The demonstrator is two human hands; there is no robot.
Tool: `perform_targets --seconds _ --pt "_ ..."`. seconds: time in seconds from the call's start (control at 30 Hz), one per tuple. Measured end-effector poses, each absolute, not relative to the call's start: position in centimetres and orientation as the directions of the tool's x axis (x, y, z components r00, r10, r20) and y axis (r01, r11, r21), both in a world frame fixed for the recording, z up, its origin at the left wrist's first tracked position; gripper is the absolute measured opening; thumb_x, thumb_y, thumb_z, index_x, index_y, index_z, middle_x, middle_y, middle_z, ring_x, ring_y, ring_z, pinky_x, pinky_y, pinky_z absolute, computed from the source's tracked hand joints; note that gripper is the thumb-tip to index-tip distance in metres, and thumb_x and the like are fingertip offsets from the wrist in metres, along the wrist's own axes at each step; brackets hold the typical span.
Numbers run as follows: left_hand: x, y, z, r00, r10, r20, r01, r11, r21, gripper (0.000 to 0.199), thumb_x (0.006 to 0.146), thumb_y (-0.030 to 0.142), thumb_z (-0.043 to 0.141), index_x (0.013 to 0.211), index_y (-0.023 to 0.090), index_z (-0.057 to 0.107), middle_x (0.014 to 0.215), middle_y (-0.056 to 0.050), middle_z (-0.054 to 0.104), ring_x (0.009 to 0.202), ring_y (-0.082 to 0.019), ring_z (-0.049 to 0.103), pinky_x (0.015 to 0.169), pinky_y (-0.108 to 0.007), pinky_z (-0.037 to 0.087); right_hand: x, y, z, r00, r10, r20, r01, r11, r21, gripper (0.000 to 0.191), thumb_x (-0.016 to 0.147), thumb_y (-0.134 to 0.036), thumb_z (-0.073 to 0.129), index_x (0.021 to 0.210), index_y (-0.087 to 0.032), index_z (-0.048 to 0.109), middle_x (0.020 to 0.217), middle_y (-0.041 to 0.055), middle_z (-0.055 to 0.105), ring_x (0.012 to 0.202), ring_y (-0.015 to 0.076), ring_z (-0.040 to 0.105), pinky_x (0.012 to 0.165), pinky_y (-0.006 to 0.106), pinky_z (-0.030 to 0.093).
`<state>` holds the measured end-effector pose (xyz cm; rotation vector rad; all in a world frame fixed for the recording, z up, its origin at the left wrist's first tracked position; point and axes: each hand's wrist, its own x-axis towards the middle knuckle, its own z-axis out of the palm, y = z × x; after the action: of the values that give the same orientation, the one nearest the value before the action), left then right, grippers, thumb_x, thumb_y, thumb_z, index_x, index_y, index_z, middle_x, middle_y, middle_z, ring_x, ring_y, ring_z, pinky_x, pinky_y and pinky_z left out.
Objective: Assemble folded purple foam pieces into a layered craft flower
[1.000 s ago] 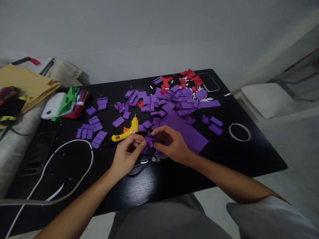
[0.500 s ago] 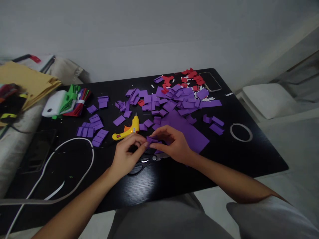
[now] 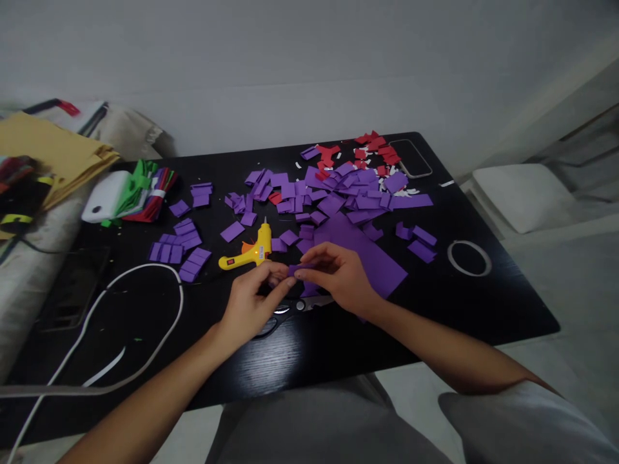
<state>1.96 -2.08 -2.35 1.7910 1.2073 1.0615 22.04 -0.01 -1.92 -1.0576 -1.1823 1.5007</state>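
Note:
Between my two hands is a small folded piece of purple paper (image 3: 296, 269), partly covered by the fingertips. My left hand (image 3: 254, 296) pinches its left end, thumb against fingers. My right hand (image 3: 341, 277) grips the other end the same way. Below the hands lies a pair of scissors (image 3: 290, 308) with dark handles, its blades partly under the right hand. A yellow hot glue gun (image 3: 249, 250) rests just beyond the left hand, nozzle pointing away. Under and past the right hand spreads a larger purple sheet (image 3: 372, 261).
Purple paper pieces (image 3: 338, 190) are heaped across the black table (image 3: 387, 351), with red scraps (image 3: 377, 148) behind. A white cable (image 3: 181, 303) loops at left, near a dark phone (image 3: 72, 290). Green and red bundles (image 3: 145, 193) sit at back left; a ring (image 3: 469, 258) lies at right.
The purple piece has been turned and flattened between my fingertips, now showing as a narrow strip. Both hands stay in nearly the same place. The view has shifted slightly.

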Motion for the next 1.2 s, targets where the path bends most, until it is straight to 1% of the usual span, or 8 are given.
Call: perform_targets --seconds 0.33,0.57,0.7,0.83,0.93,1.07,1.13,1.2 --pt "1.5 -2.0 -1.5 0.289 0.896 0.338 0.456 -0.439 0.774 0.006 0.099 0.023 0.065 0.096 0.019 0.068 0.086 -0.002 0.071 0.076 -0.013 0.065 0.073 -0.025 0.054 22.0 0.1 -1.7 -0.26 0.962 -0.09 -0.171 -0.137 -0.976 0.03 0.07 -0.042 0.095 0.085 -0.022 0.078 0.083 -0.0004 0.077 0.08 0.0161 0.073 0.085 0.033 0.061" --pt "1.5 -2.2 -1.2 0.326 0.871 0.366 0.431 -0.482 0.763 0.007 0.099 0.02 0.063 0.104 0.018 0.068 0.087 -0.002 0.071 0.076 -0.013 0.066 0.073 -0.024 0.054 21.9 0.0 -1.7 -0.236 0.965 -0.111 -0.148 -0.148 -0.978 0.029 0.066 -0.041 0.097 0.08 -0.021 0.081 0.077 0.0011 0.078 0.073 0.0169 0.072 0.078 0.033 0.06" --pt "1.7 -2.3 -1.2 0.294 0.895 0.334 0.41 -0.434 0.802 0.008 0.097 0.025 0.069 0.101 0.018 0.068 0.084 -0.001 0.069 0.073 -0.013 0.065 0.071 -0.024 0.053 21.9 -0.2 -1.6 -0.234 0.967 -0.1 -0.136 -0.135 -0.981 0.029 0.068 -0.04 0.096 0.083 -0.021 0.08 0.079 0.0011 0.078 0.076 0.0176 0.073 0.078 0.033 0.061" --pt "1.7 -2.1 -1.4 0.263 0.931 0.253 0.39 -0.342 0.855 0.012 0.1 0.028 0.065 0.095 0.019 0.07 0.078 0.0 0.069 0.069 -0.013 0.064 0.067 -0.024 0.052 22.0 -0.1 -1.6 -0.273 0.955 -0.116 -0.185 -0.171 -0.968 0.031 0.067 -0.036 0.097 0.087 -0.021 0.078 0.081 -0.0015 0.076 0.077 0.0144 0.072 0.079 0.029 0.062" --pt "1.4 -1.8 -1.3 0.238 0.934 0.267 0.399 -0.344 0.85 0.014 0.101 0.029 0.062 0.095 0.019 0.071 0.08 -0.001 0.071 0.071 -0.014 0.065 0.068 -0.025 0.052 22.1 0.3 -1.6 -0.378 0.903 -0.202 -0.263 -0.314 -0.912 0.033 0.072 -0.042 0.094 0.091 -0.021 0.077 0.087 -0.0008 0.077 0.082 0.0153 0.074 0.082 0.03 0.065" --pt "0.6 -1.5 -0.8 0.281 0.873 0.399 0.451 -0.487 0.748 0.015 0.101 0.024 0.061 0.094 0.02 0.073 0.091 -0.006 0.076 0.087 -0.019 0.07 0.083 -0.033 0.057 22.5 0.9 -1.6 -0.66 0.643 -0.389 -0.304 -0.702 -0.644 0.049 0.087 -0.064 0.076 0.098 -0.017 0.074 0.089 0.0067 0.081 0.081 0.0207 0.08 0.077 0.034 0.067" --pt "0.2 -1.3 -0.6 0.341 0.816 0.466 0.461 -0.577 0.674 0.018 0.1 0.02 0.059 0.097 0.021 0.077 0.097 -0.008 0.077 0.093 -0.021 0.071 0.087 -0.035 0.058 22.7 1.1 -1.7 -0.76 0.507 -0.407 -0.242 -0.802 -0.546 0.048 0.09 -0.061 0.074 0.098 -0.014 0.075 0.088 0.0093 0.082 0.079 0.0199 0.081 0.075 0.03 0.067" --pt "-0.2 -1.3 -0.4 0.39 0.757 0.524 0.467 -0.653 0.596 0.019 0.1 0.018 0.061 0.101 0.024 0.079 0.103 -0.008 0.076 0.097 -0.021 0.071 0.088 -0.036 0.058 22.9 1.2 -1.7 -0.789 0.479 -0.385 -0.234 -0.813 -0.533 0.036 0.085 -0.045 0.085 0.099 -0.013 0.078 0.089 0.0068 0.082 0.079 0.0158 0.081 0.076 0.024 0.066"
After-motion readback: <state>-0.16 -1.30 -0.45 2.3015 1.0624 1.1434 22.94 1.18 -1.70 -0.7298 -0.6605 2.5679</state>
